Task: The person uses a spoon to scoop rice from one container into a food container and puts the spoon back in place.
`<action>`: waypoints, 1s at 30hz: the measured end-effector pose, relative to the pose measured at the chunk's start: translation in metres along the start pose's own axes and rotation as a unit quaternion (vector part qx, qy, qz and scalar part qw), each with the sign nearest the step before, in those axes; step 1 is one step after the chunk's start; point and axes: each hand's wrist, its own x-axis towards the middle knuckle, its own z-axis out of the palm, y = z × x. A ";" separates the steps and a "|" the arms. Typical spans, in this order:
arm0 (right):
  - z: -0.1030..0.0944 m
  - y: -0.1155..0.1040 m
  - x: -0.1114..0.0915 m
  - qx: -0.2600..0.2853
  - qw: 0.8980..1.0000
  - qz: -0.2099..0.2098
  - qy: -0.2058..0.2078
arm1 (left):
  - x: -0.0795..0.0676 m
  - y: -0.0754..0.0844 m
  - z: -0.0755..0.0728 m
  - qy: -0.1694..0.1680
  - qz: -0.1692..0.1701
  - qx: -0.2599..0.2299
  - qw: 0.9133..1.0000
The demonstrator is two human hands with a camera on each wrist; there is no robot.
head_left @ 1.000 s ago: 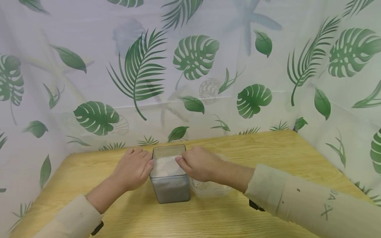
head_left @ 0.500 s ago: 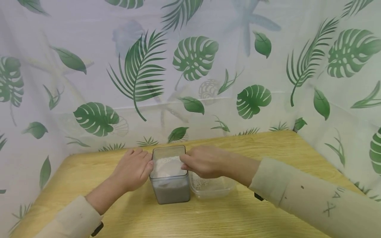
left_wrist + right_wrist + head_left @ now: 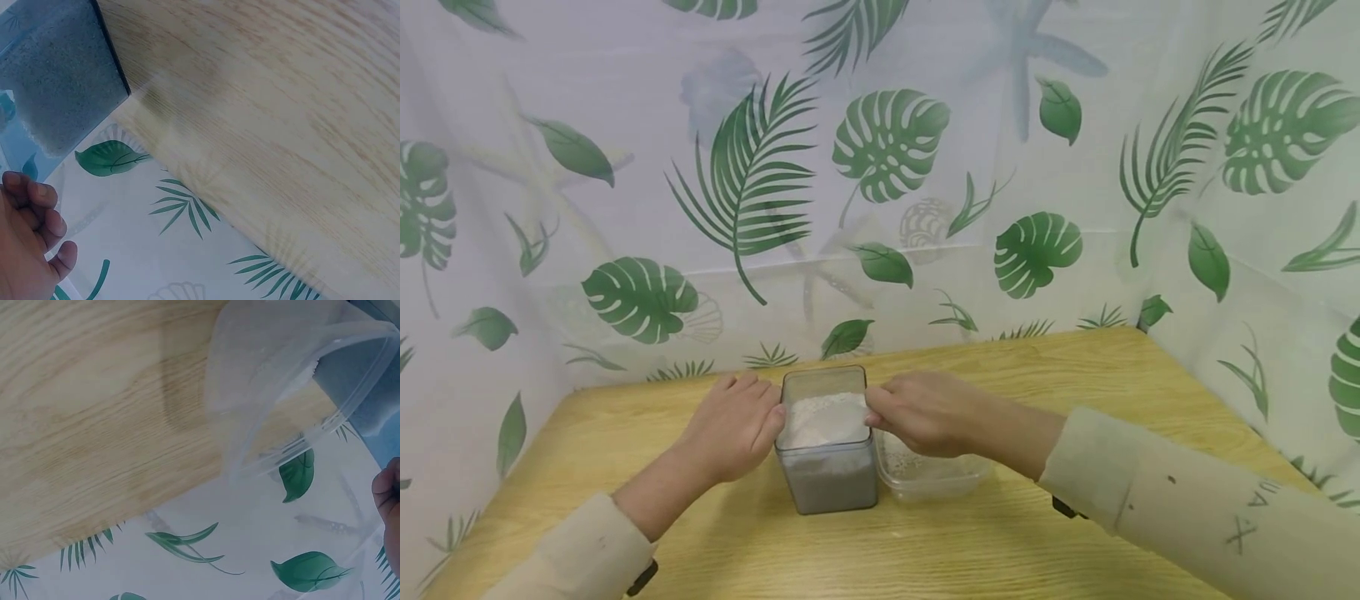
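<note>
A tall clear grey bin stands on the table, with white grain-like stuff inside. My left hand grips its left rim, thumb against the wall; in the left wrist view several fingers are curled below the bin. At the right rim is my right hand, thumb and forefinger drawn together; whether anything lies between them is hidden. Only part of that hand shows at the right wrist view's edge. A shallow clear plastic tub sits right of the bin, partly under the right hand, with a few grains in it.
The wood-grain table carries both containers. A white sheet with printed green leaves hangs close behind the table and along both sides.
My right hand has shifted right, from over the bin's inside to its right rim, uncovering more of the tub. The left hand and the bin have stayed in place.
</note>
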 end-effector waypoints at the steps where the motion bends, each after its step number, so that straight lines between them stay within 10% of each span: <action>1: 0.001 0.000 -0.001 0.004 1.000 0.000 0.004 | 0.000 0.000 0.000 0.001 0.000 0.000 1.000; 30: -0.024 0.013 -0.023 0.000 1.000 0.015 0.027 | 0.000 0.001 -0.001 -0.001 0.001 0.007 1.000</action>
